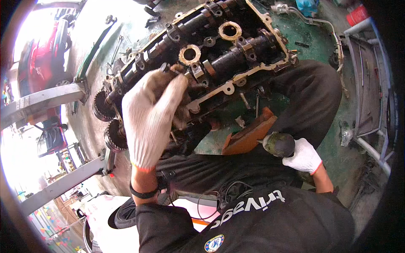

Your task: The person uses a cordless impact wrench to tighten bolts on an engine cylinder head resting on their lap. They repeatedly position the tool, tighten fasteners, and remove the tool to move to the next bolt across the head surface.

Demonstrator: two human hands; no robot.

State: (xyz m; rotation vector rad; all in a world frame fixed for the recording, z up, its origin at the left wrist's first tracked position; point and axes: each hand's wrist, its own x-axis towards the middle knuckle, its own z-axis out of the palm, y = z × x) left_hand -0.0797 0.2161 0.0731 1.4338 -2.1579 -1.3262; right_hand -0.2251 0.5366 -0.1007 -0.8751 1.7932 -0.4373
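Left hand [154,107], gloved, over the near-left half of the engine cylinder head [225,61]; fingers bent, a small dark round piece [165,67] at the tips. Cannot tell if they are closed on it. Right hand [303,156], also gloved, wrapped round a dark power tool [278,144].

Key relation: cylinder head lies far and left of the right hand, well apart from it; left hand clearly nearer. Its long axis slants from near left, at the toothed sprockets [103,105], to far right. Tool's nose points left, just beside the orange-brown block [251,133], not at the camshafts.

Ground: green floor [303,38], stained, seen beyond the head and between the legs [312,88]. What bears the head is hidden.

Room: red car [42,63] far left, behind grey metal beams [42,103]; blue-grey metal frame [365,84] at right.
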